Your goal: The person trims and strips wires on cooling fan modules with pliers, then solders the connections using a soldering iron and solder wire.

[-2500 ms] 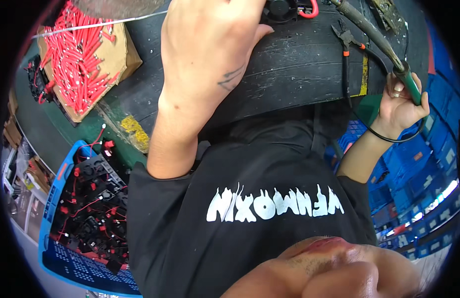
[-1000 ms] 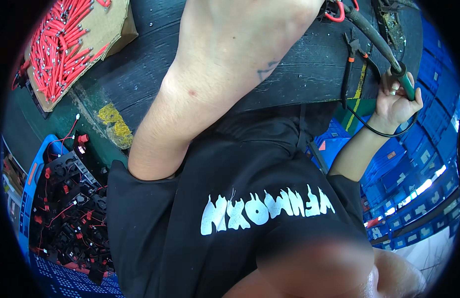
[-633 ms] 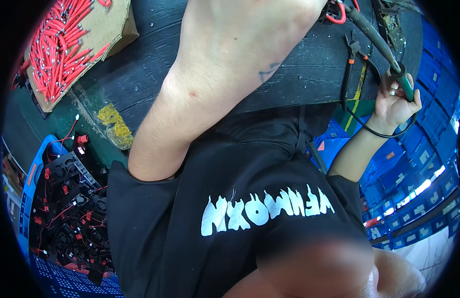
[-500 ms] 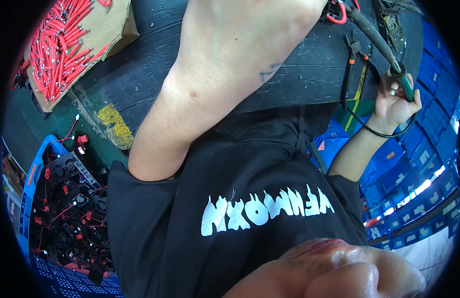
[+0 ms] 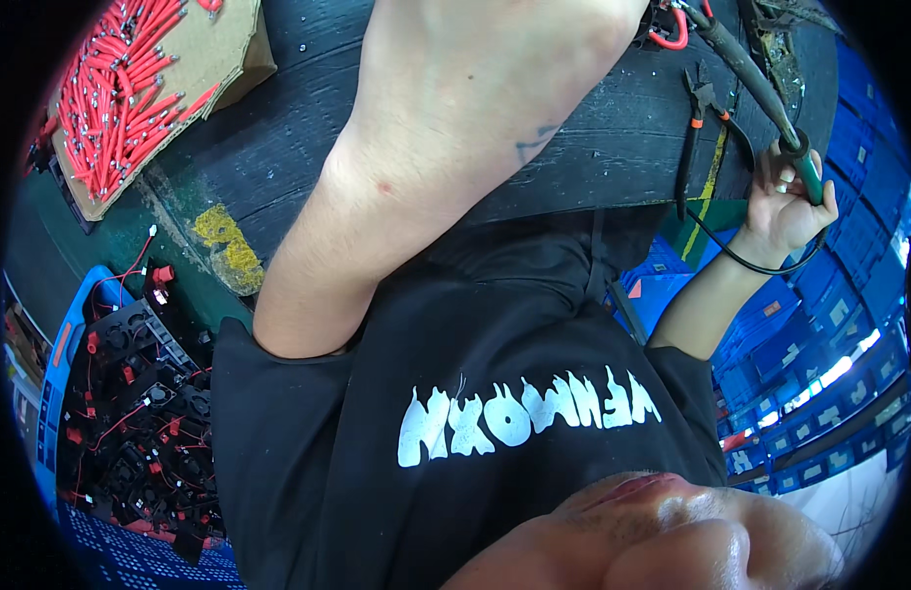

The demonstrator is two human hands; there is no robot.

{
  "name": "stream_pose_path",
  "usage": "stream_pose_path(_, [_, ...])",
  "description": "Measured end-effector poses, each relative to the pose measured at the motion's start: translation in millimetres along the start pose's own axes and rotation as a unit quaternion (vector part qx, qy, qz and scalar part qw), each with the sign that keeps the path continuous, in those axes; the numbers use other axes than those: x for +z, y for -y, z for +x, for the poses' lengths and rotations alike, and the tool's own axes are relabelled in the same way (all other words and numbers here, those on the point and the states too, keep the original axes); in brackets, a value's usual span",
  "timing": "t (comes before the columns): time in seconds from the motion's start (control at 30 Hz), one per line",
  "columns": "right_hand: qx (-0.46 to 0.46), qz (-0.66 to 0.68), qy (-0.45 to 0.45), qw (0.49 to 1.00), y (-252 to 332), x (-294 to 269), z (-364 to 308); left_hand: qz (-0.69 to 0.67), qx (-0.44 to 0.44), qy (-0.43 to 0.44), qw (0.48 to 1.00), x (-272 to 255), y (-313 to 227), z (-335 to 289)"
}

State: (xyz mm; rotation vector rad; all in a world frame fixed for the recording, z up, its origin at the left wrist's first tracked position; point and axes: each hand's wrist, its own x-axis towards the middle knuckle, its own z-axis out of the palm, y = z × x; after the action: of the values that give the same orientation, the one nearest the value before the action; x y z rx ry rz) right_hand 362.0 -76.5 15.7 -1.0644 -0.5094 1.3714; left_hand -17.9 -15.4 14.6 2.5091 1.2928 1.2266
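Observation:
My right hand is closed around the green handle of a soldering iron, its thumb lying out along the side. The iron's long dark shaft slants up and left over the workbench, and its tip is hidden or outside the top edge. Beside the shaft's upper end is a thick red wire on a dark part, mostly cut off. My left forearm reaches across the bench and leaves through the top edge, so the left hand and its fingers do not show.
Cutting pliers with orange-marked handles lie on the dark workbench. A cardboard box holds many short red wires. At lower left, a blue crate contains black parts with wires. Blue bins stand at right.
My right hand and the soldering iron have shifted very slightly downward. My left forearm has stayed almost still.

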Motion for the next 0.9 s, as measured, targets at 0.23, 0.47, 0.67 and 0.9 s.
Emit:
stream_pose_path(0.23, [0.000,-0.014,-0.010,1.000,2,-2,2,0.010,0.004,-0.005,1.000,2,1,1])
stream_pose_path(0.47, [0.017,-0.018,0.006,1.000,1,-1,5,0.011,0.002,0.009,1.000,-1,-1,1])
stream_pose_path(0.67, [0.029,0.000,0.022,0.999,-1,0,6,-0.048,-0.010,-0.047,0.998,1,-1,-1])
stream_pose_path(0.9, [0.034,-0.011,0.019,0.999,1,-5,8,-0.036,0.004,-0.052,0.998,2,0,0])
